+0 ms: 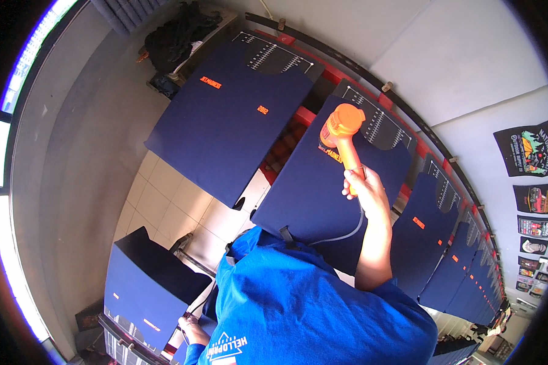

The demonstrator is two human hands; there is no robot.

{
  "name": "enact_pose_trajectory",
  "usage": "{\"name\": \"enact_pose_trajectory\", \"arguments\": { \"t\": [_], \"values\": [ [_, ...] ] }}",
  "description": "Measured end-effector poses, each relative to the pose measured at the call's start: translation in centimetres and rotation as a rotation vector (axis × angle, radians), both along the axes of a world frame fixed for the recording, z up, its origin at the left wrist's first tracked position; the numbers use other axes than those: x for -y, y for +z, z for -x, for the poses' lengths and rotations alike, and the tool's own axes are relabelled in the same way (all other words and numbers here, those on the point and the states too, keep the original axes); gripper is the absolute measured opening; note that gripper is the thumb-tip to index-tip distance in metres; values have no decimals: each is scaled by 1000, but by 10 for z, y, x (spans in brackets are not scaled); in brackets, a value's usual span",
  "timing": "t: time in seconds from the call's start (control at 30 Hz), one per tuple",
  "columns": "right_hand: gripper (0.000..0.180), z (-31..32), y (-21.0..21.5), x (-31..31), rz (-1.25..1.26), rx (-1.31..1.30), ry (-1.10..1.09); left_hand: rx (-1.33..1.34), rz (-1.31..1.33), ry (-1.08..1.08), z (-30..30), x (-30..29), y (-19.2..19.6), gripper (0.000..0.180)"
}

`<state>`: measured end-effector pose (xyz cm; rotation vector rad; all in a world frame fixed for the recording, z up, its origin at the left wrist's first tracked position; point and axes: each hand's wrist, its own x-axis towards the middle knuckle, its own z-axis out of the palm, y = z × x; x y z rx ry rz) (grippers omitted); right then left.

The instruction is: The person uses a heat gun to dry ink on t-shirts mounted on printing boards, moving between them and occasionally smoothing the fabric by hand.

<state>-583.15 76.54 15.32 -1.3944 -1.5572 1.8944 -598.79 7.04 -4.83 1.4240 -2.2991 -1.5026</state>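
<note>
My right hand (368,190) is wrapped round the handle of an orange hair dryer (345,121). The dryer is held over a dark blue cloth panel (323,194) with small orange lettering, its nozzle facing down toward the print. A grey cord (341,236) hangs from the handle across the panel. At the lower left, my left hand (192,329) is curled beside the edge of another dark blue panel (149,292), near a thin dark strip. What its fingers hold is too small to make out.
More dark blue printed panels (225,115) lie on dark boards along a red frame, curving away to the right. A black rail (387,87) runs behind them. Dark items sit in a tray (210,45) at the back left. Printed samples (526,149) hang on the right wall.
</note>
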Motion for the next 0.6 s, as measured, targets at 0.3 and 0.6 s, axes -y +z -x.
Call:
{"name": "enact_pose_trajectory", "arguments": {
  "t": [0.3, 0.6],
  "values": [
    [20, 3, -1, 0, 5, 5, -22, 8, -10, -5, 2, -1, 5, 58],
    [20, -5, 2, -1, 4, 32, -38, 13, -24, -8, -4, 3, 11, 58]
  ]
}}
